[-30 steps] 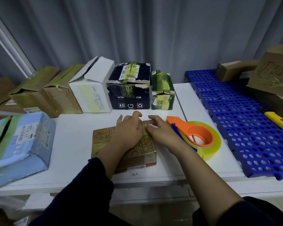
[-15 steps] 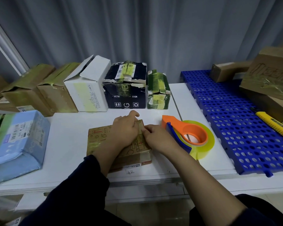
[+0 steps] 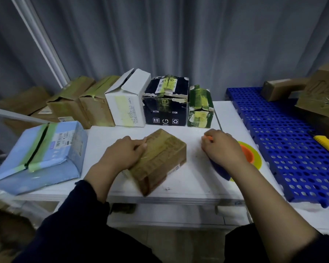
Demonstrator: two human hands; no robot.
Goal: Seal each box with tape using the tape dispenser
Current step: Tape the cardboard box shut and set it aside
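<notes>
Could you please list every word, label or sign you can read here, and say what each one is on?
"WITH" and "SIGN": black box, front face.
Up-arrows, power and recycling signs: same face, lower edge.
Print on the blue parcel, white box, green box and front brown box: too blurred to read.

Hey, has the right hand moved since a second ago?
Yes. The right hand left the brown box and went right, toward the blue mat, onto the tape dispenser.
</notes>
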